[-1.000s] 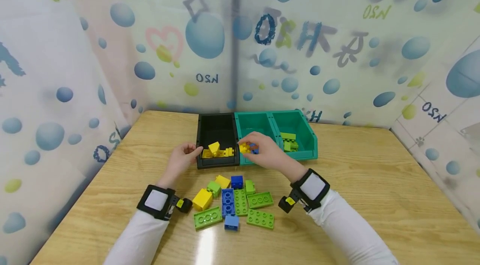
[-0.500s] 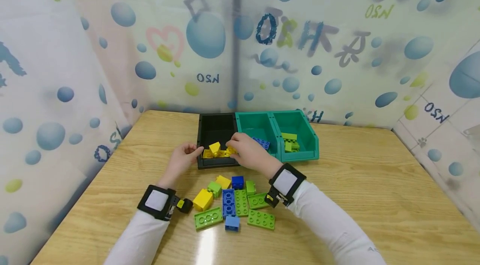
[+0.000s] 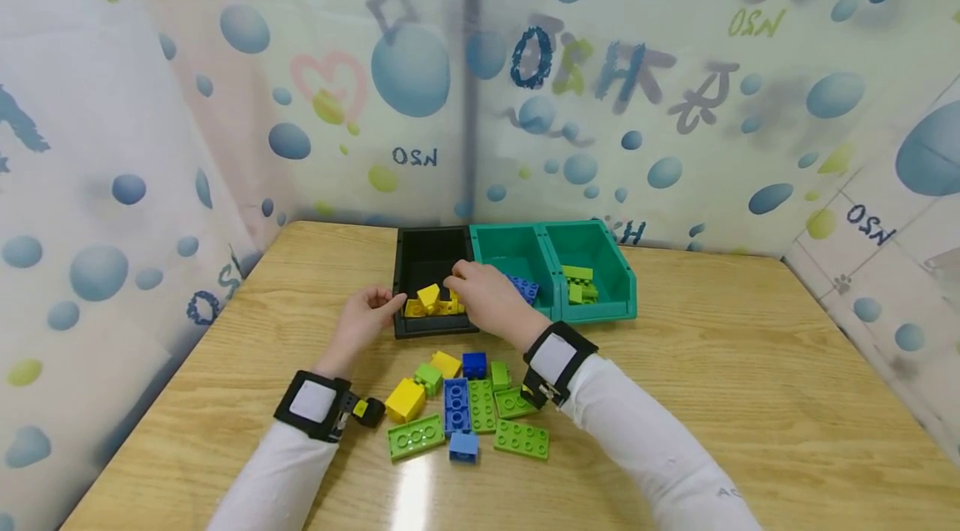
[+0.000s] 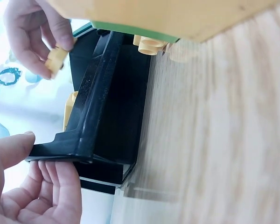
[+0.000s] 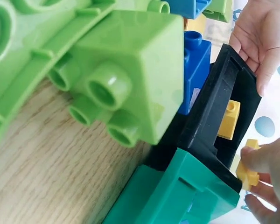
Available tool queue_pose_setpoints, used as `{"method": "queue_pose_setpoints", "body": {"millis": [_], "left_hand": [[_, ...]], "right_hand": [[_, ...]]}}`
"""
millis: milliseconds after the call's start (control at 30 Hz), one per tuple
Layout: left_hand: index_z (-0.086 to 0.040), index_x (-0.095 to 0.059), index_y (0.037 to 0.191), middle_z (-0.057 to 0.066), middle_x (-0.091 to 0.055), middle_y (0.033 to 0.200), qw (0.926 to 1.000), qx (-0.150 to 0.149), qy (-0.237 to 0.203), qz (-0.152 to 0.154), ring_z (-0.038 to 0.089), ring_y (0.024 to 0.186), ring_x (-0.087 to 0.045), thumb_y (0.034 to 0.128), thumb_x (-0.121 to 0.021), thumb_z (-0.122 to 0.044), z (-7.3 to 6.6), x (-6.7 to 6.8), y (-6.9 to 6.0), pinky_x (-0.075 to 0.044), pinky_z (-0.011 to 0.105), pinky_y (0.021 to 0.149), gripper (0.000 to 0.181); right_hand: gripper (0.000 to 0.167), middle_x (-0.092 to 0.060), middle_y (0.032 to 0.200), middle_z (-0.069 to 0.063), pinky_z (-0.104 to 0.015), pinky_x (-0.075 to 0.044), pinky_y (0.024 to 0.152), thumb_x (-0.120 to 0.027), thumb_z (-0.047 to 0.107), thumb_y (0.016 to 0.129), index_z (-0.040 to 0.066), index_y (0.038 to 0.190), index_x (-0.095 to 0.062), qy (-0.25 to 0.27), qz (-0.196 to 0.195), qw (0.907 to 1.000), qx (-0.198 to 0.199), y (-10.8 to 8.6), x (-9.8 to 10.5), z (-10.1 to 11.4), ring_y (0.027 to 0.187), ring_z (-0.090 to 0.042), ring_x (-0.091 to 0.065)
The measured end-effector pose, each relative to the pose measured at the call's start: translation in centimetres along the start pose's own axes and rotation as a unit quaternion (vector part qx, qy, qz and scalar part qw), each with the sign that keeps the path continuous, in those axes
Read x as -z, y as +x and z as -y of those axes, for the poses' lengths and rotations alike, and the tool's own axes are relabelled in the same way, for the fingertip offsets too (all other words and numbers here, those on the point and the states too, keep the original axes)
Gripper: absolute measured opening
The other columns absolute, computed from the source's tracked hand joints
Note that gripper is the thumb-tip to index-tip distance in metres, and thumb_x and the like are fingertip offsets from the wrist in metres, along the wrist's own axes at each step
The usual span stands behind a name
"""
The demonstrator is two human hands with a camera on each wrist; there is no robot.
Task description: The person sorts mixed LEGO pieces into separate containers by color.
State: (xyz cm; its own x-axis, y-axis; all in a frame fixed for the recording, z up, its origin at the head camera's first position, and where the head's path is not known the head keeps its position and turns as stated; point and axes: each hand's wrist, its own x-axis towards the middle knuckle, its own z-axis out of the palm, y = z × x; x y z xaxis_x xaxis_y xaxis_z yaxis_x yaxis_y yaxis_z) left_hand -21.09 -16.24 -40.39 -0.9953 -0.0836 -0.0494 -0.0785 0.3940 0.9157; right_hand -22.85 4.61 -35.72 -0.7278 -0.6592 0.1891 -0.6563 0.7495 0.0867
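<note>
While gripping the rim of the black bin (image 3: 435, 329) with the left hand (image 3: 363, 318), pinching a yellow brick (image 5: 248, 171) in the right hand (image 3: 491, 299), just over that bin. Seemingly at the placing step; probably needing only to lower it among the yellow bricks (image 3: 428, 298) inside and let go. Reading "H2O" (printed backwards) on the backdrop (image 3: 675, 139), and faintly "AC" on the right sleeve (image 3: 645, 439).
</note>
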Motion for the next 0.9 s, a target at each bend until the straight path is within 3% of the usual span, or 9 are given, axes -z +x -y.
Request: {"method": "queue_pose_setpoints", "body": {"millis": [233,500,733,900], "left_hand": [[-0.002,-0.054,0.099,0.007,-0.05,0.089,1.0,0.002,0.005,0.001,0.02,0.083,-0.051,0.0955,-0.057,-0.028,0.0,0.0,0.0,-0.051,0.028,0.076,0.026],[-0.002,-0.054,0.099,0.008,-0.05,0.088,0.9999,-0.004,0.014,-0.002,0.019,0.081,-0.051,0.0955,-0.056,-0.028,-0.2,0.0,-0.1,-0.05,0.027,0.074,0.026],[-0.001,-0.054,0.101,0.008,-0.051,0.09,0.9999,-0.001,0.013,0.0,0.018,0.082,-0.051,0.0952,-0.057,-0.028,-0.2,-0.1,-0.2,-0.051,0.024,0.074,0.027],[-0.001,-0.054,0.099,0.008,-0.05,0.089,0.9999,-0.003,0.011,-0.001,0.018,0.081,-0.05,0.0957,-0.056,-0.028,-0.2,0.0,-0.2,-0.05,0.024,0.073,0.027]], "right_hand": [[0.028,-0.062,0.111,-0.003,-0.035,-0.045,0.097,-0.062,0.015,0.092,0.015,0.119,-0.063,-0.017,0.046,0.9988,-0.004,0.4,-1.1,0.1,0.101,-0.018,-0.06],[0.025,-0.065,0.116,-0.001,-0.038,-0.041,0.103,-0.061,0.022,0.093,0.018,0.117,-0.066,-0.041,0.04,0.9983,-0.009,0.4,-1.4,0.2,0.111,-0.018,-0.058],[0.026,-0.066,0.115,0.005,-0.035,-0.039,0.101,-0.057,0.016,0.095,0.026,0.115,-0.068,-0.113,0.044,0.9926,0.005,0.0,-1.7,0.5,0.108,-0.015,-0.055],[0.028,-0.065,0.118,0.005,-0.036,-0.037,0.104,-0.054,0.017,0.096,0.026,0.121,-0.065,-0.12,0.05,0.9915,0.011,-0.1,-1.8,0.4,0.112,-0.016,-0.054]]}}
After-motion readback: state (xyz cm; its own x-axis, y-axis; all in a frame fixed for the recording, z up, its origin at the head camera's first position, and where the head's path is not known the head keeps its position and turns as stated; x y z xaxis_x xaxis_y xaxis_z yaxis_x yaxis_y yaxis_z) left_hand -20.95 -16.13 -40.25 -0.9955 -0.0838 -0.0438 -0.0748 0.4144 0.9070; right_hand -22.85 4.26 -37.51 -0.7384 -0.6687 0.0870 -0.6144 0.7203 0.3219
